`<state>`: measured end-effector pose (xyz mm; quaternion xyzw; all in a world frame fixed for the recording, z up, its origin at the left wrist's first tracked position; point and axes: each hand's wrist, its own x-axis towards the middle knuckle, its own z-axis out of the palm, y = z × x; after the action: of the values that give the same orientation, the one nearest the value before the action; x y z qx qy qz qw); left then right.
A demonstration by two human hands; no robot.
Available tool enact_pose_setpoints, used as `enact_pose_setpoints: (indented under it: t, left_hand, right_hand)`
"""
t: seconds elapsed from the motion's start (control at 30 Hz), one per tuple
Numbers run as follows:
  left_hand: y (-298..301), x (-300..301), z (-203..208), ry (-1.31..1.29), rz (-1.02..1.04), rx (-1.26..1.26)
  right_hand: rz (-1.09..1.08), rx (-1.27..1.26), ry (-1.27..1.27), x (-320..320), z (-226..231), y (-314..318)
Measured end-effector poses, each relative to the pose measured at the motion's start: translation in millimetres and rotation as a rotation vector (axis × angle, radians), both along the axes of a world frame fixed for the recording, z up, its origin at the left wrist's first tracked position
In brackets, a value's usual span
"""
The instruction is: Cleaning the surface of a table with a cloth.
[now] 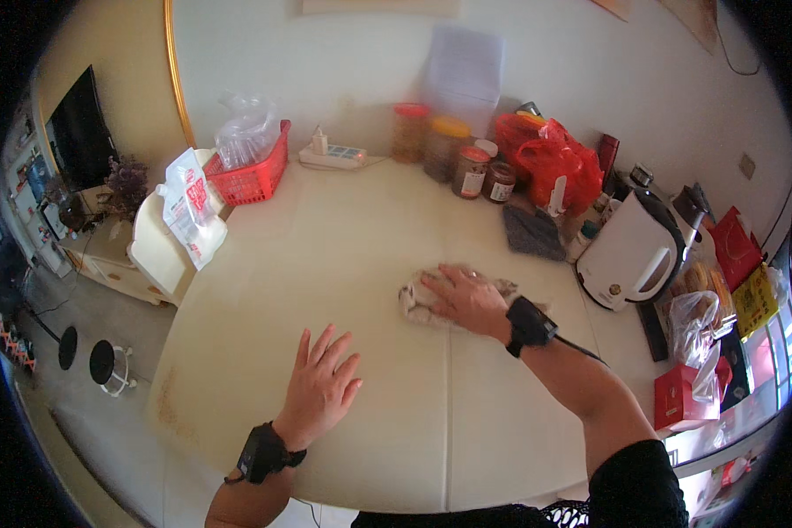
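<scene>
My right hand [468,301] presses down on a crumpled, pale patterned cloth [418,302] in the middle of the cream table [343,238]. Its fingers stretch forward over the cloth, and part of the cloth is hidden beneath the palm. Nearer the front edge, my left hand [319,392] is held over the table with fingers apart and nothing in it. Whether it touches the surface I cannot tell. Both wrists wear black devices.
Along the back stand a red basket [260,176], a power strip [333,156], several jars [447,148] and a red plastic bag [559,167]. A dark grey cloth [534,233], a white kettle [632,251] and a red box [685,398] line the right. A chair [154,246] stands left.
</scene>
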<state>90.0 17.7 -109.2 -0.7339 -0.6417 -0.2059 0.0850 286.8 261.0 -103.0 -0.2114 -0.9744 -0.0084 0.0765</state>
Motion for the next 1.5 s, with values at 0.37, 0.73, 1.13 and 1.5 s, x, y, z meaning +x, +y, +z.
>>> enact_pose_setpoints:
  t: [0.37,0.73,1.13,1.5]
  left_hand:
    - [5,-13,13,-0.095,0.081,-0.006]
    - [0,-17,11,-0.079,0.117,0.082]
    - [3,-34,-19,-0.061,0.178,0.062]
    - [-7,-35,-28,-0.154,0.182,-0.004]
  right_hand:
    - [-0.140,0.355,-0.040,-98,-53,216]
    - [-0.534,0.031,0.020,-112,-13,133]
    - [-0.010,0.026,0.096,11,-10,-122]
    - [-0.232,-0.105,-0.164,197,26,-215]
